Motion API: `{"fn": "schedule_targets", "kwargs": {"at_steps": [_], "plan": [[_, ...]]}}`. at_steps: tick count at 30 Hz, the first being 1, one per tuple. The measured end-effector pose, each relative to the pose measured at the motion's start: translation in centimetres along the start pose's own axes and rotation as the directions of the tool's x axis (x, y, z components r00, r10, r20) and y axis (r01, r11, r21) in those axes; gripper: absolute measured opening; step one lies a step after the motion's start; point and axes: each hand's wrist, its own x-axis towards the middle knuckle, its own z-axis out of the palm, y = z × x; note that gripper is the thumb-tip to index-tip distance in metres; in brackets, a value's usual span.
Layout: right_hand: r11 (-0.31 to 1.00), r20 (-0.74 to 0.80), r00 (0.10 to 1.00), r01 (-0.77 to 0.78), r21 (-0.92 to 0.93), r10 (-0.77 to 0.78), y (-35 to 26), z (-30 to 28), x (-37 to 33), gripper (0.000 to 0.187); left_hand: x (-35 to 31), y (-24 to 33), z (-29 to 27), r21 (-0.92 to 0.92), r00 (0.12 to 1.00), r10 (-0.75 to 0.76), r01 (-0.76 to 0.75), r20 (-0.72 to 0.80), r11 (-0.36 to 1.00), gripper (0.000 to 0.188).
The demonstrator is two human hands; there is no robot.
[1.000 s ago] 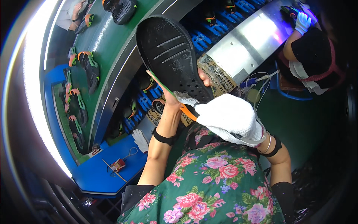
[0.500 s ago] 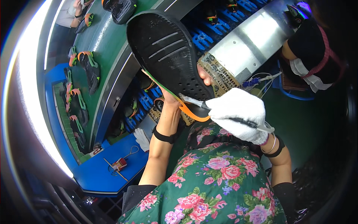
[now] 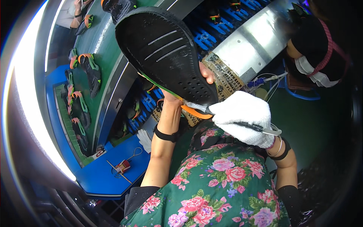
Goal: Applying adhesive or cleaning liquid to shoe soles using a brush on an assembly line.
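Note:
My bare left hand [image 3: 172, 96] grips a large black shoe sole [image 3: 162, 49] from behind, its fingertips showing at the right edge. The sole is tilted up with its face toward me. Three light ridges cross its middle, and small holes dot its near end. Green and orange edging shows along its lower left. In a white knit glove, my right hand [image 3: 244, 117] closes around a slim brush [image 3: 196, 106], whose whitish tip touches the sole's near edge. A black handle with a curved metal end juts from the glove; whether it belongs to the brush, I cannot tell.
On the left, a green conveyor [image 3: 109, 45] carries several dark shoes with orange and green straps. A blue table [image 3: 102, 178] holds a small red tool and a white glove [image 3: 144, 140]. Blue racks [image 3: 206, 39] and a metal panel [image 3: 242, 45] stand beyond. Another person sits at right.
The sole has shifted left and tilted slightly. The brush tip now lies a little lower along the near edge, and my right hand has moved slightly right and down.

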Motion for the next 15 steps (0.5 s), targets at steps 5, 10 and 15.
{"fn": "schedule_targets", "kwargs": {"at_steps": [5,10,15], "plan": [[0.994,0.084,0.990,0.112,0.017,-0.114,0.7,-0.1,0.0,0.028,0.0,0.4,-0.6,0.050,1.000,0.011,-0.011,0.002,0.999,0.072],[0.991,0.045,0.994,0.105,-0.085,-0.101,0.4,-0.3,-0.1,0.028,0.7,0.3,-0.5,0.076,0.998,0.049,-0.053,0.050,0.996,0.075],[0.986,0.074,0.990,0.128,-0.106,-0.121,0.1,-0.1,-0.6,0.031,1.0,0.3,-0.7,0.107,0.997,0.043,-0.050,0.070,0.993,0.077]]}}
